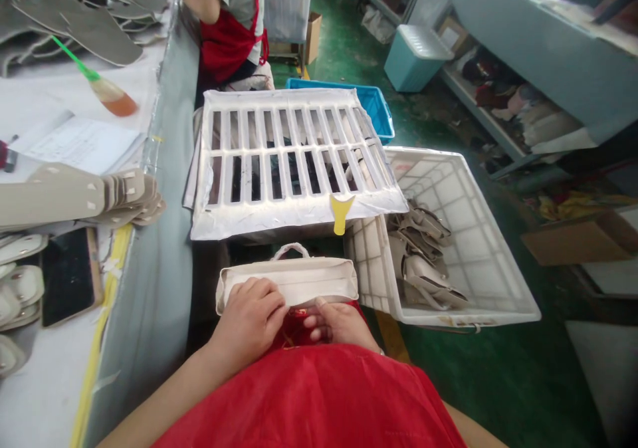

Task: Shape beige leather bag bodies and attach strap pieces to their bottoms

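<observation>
Both hands hold a beige folded bag piece with a small loop handle, just above my red apron. My left hand lies over its near left part, fingers curled onto the fabric. My right hand pinches its lower edge near the middle, fingers pressed together. Beyond the piece stands a white slatted rack smeared with glue, with a yellow scraper hanging at its front edge.
A white crate with several beige pieces sits to the right. On the left, a table carries stacked beige parts, a phone, papers and a green-handled brush. A person in a red apron works behind the rack.
</observation>
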Demonstrator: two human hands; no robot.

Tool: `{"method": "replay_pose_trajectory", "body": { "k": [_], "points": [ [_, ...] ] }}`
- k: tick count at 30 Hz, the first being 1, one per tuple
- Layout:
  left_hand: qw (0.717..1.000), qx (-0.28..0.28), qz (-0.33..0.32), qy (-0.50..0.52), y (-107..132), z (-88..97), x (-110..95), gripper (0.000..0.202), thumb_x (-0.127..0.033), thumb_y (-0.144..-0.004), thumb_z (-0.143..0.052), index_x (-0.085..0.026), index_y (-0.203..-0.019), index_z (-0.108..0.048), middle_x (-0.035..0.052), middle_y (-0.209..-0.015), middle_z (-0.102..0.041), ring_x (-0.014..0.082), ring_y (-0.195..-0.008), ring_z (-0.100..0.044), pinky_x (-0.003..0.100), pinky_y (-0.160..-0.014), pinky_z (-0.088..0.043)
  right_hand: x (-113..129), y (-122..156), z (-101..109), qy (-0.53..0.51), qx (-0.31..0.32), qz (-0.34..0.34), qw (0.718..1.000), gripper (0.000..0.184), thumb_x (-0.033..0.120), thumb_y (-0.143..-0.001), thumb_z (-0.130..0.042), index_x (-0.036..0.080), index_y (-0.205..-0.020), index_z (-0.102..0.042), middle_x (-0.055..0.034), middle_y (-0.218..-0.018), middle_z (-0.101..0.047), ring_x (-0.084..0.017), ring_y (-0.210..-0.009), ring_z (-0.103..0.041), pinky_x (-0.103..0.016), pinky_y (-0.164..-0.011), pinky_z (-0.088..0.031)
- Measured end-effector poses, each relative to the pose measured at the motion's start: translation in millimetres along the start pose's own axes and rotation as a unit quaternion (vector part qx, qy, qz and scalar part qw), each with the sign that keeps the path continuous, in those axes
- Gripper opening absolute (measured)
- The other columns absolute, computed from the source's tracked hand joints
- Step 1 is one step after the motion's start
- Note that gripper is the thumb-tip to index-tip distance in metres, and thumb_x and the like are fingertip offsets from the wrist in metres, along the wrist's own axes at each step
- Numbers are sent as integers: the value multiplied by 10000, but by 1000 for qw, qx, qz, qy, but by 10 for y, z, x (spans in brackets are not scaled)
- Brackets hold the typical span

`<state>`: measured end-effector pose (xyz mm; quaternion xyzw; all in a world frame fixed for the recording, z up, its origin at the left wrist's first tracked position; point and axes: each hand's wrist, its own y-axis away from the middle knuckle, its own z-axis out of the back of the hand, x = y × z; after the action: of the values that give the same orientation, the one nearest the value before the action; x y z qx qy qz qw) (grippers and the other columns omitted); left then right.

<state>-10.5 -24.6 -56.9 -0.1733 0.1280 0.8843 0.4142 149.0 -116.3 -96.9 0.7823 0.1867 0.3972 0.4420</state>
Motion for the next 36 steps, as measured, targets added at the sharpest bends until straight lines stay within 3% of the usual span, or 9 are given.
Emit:
{"method": "replay_pose_trajectory", "body": {
  "k": [9, 13, 20, 24, 28, 32, 36],
  "points": [
    [998, -4, 35, -55, -36, -10, -57, 158, -219, -836, -434, -176, -729, -543, 46, -823, -536, 207, -829, -459, 358, -708, -331, -83, -66, -134, -12, 40, 10, 999, 344, 427, -727, -640, 86, -700, -616, -52, -579, -620, -88, -411, -522, -221, -468, -421],
    [995, -20, 30, -89, -37, -30, -74, 144, -214, -825, -433, -172, -733, -535, 58, -819, -528, 226, -827, -451, 382, -712, -328, -119, -69, -179, -18, 81, 36, 996, 364, 442, -709, -651, 88, -795, -645, -45, -615, -629, -87, -457, -547, -209, -492, -419],
    [993, -46, 14, -105, 7, -62, -63, 143, -220, -831, -438, -173, -738, -537, 57, -796, -529, 230, -793, -459, 389, -689, -337, -177, -117, -304, -13, 95, 54, 994, 396, 467, -688, -659, 79, -767, -641, -84, -629, -642, -125, -526, -581, -233, -527, -446],
    [988, -115, 26, -102, 119, -12, 58, 137, -285, -823, -504, -169, -782, -565, 64, -862, -558, 232, -845, -480, 394, -729, -364, -170, -90, -373, -1, 61, 47, 997, 353, 434, -727, -637, 83, -760, -645, -77, -636, -643, -107, -482, -563, -231, -514, -449],
    [977, -196, 20, -77, 281, 42, 298, 133, -295, -810, -547, -184, -751, -591, 63, -1044, -558, 246, -1030, -461, 465, -939, -319, -144, -54, -451, 15, 23, 34, 999, 349, 436, -757, -608, 87, -748, -622, -77, -648, -646, -100, -447, -552, -230, -485, -455],
    [980, -197, 28, -9, 390, 27, 479, 154, -268, -817, -532, -179, -705, -589, 76, -1238, -449, 271, -1220, -329, 477, -1013, -294, -122, -34, -568, 16, 8, 30, 999, 344, 441, -760, -604, 97, -736, -606, -71, -642, -646, -99, -440, -551, -232, -474, -467],
    [981, -183, 43, 38, 395, -8, 501, 121, -204, -826, -490, -172, -734, -562, 84, -1183, -480, 248, -1240, -305, 438, -1018, -322, -121, -25, -673, 13, -7, 27, 1000, 332, 429, -754, -617, 99, -721, -597, -53, -598, -635, -95, -417, -542, -220, -448, -450]
  ]
}}
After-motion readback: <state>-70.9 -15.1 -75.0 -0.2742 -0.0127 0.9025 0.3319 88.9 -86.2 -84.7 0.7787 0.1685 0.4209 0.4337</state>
